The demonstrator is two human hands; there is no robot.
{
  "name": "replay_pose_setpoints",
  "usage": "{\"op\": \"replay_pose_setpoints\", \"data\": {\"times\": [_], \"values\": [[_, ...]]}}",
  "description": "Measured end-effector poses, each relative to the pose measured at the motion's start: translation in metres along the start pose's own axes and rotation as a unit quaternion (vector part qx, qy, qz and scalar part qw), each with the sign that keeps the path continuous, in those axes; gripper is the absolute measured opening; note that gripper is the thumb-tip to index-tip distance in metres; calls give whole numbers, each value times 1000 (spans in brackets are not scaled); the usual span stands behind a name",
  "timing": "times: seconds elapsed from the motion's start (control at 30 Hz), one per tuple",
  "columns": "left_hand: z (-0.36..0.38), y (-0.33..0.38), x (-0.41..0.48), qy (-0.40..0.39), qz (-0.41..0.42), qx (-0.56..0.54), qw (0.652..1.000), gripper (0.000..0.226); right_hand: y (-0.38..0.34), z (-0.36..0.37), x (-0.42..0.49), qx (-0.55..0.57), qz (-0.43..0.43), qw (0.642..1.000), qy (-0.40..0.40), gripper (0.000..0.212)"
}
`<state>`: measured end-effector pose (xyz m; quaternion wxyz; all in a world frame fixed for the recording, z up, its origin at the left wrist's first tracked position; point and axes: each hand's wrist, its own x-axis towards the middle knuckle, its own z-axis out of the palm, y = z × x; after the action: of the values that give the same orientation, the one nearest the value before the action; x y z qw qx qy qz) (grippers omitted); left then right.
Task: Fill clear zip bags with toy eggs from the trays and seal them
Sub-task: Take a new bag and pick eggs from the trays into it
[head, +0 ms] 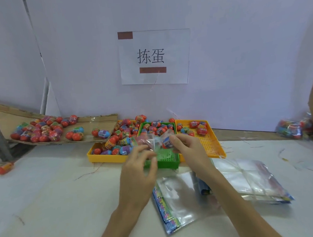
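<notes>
A clear zip bag (153,141) hangs above the green tray (169,163), held between both hands. My left hand (138,170) pinches its lower left part with thumb and fingers. My right hand (186,146) grips the bag's right side around a red and blue toy egg (166,142) that sits at the bag. Colourful toy eggs fill the left yellow tray (107,157), the back of the green tray, and the far end of the right orange tray (209,144).
A cardboard flap (88,125) at the left carries many more eggs. Stacks of empty clear bags (244,179) lie on the table at the right. A filled bag (292,128) rests at the far right. One loose egg (4,168) lies at the left edge.
</notes>
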<state>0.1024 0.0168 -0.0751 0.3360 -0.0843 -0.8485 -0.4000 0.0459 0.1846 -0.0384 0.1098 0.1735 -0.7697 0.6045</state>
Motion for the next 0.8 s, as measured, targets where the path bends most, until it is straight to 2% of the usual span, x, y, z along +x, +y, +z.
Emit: {"op": "replay_pose_setpoints", "data": {"times": [0.07,0.13,0.17,0.23,0.3,0.37,0.43,0.53,0.63,0.8], "values": [[-9,2,5,95,-2,-13,995,12,-6,-2,-1,32,-18,999,-18,24],[-20,2,14,114,-22,-51,992,26,-9,-4,-1,85,-19,995,-44,27],[-26,2,19,92,-41,-72,992,34,-11,-6,-2,115,-14,992,-53,32],[-40,3,31,-19,-68,-126,990,39,-15,-8,-2,163,1,984,-71,40],[-49,0,40,-162,-72,-215,960,39,-17,-9,-1,191,15,979,-75,32],[-49,-4,41,-217,-68,-245,942,31,-19,-10,0,202,24,977,-68,25],[-41,-9,36,-173,-69,-250,950,12,-19,-10,0,200,30,977,-65,26],[-30,-12,24,-83,-101,-302,944,12,-19,-10,-1,177,31,982,-57,36],[-25,-13,21,-66,-110,-319,939,14,-19,-10,-2,173,45,983,-50,42],[-23,-12,19,-74,-124,-331,932,22,-24,-6,-1,194,85,977,-5,24]]}}
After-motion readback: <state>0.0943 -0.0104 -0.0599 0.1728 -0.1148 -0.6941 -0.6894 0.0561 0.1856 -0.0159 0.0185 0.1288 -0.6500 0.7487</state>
